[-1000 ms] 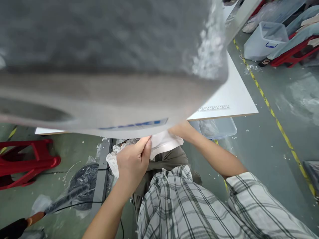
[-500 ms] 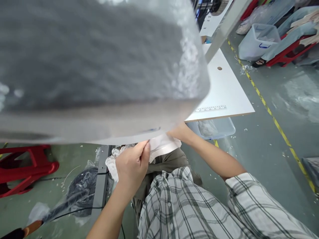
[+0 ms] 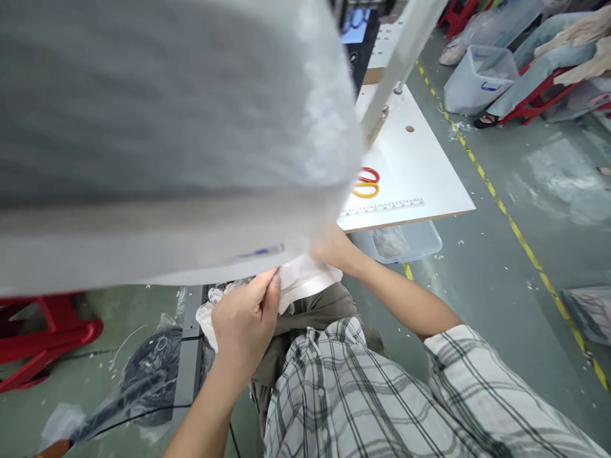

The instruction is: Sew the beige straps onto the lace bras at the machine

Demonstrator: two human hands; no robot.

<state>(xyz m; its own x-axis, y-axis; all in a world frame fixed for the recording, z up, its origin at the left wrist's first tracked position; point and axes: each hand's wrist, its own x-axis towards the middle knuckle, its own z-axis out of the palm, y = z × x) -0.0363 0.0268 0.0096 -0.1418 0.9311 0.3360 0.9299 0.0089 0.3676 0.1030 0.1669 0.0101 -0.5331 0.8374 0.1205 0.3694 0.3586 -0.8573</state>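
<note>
My left hand (image 3: 248,312) is closed in a pinch, thumb against fingers, on the edge of a white fabric piece (image 3: 305,280). The fabric hangs over my lap, and ruffled or lacy white material (image 3: 207,321) shows beside my left wrist. My right hand (image 3: 334,245) is at the far side of the same fabric. Its fingers are hidden behind a large grey, blurred machine part (image 3: 181,127) that fills the upper left, close to the camera. Whatever lies under that part is out of sight.
A white table (image 3: 420,172) with a printed ruler scale holds red-and-yellow-handled scissors (image 3: 368,183). A metal post (image 3: 398,70) rises there. Below sits a clear plastic tray (image 3: 410,242). A red stool (image 3: 52,331) and a plastic-wrapped pedal (image 3: 153,369) are at left.
My view has shifted slightly, so the scissors and a lit screen now show past the grey part. Both hands stay at the white fabric, the left pinch unchanged.
</note>
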